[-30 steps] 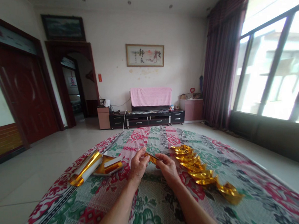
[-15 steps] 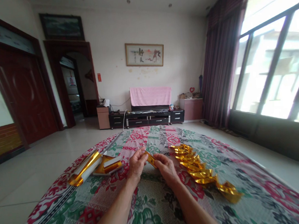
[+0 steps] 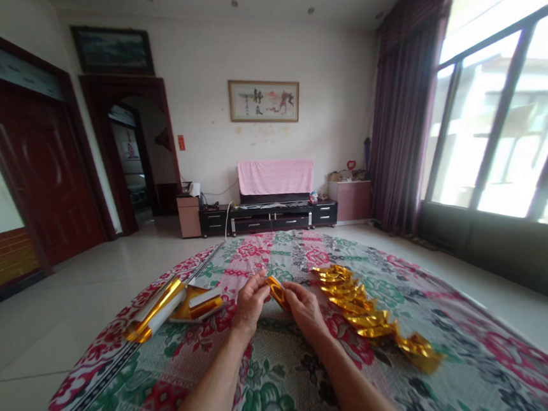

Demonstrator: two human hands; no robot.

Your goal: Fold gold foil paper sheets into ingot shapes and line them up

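Observation:
A small folded piece of gold foil paper [image 3: 277, 292] is held between my two hands above the patterned cloth. My left hand [image 3: 252, 302] pinches its left end, and my right hand [image 3: 304, 304] grips its right side. To the right, several folded gold foil pieces [image 3: 367, 317] lie in an overlapping row on the cloth. On the left rest a rolled gold and white sheet [image 3: 156, 310] and, touching it, a stack of gold sheets [image 3: 201, 303] with white backing.
The floral cloth [image 3: 269, 372] spreads under everything. Beyond it stands a low black cabinet [image 3: 270, 222] with a pink cloth [image 3: 276, 176] over something on top. A curtain [image 3: 395, 118] and windows are at the right, doors at the left.
The foil piece between my hands has opened out somewhat and turned, showing more of its hollow inside. My right fingers have shifted slightly. The pieces on the cloth have not moved.

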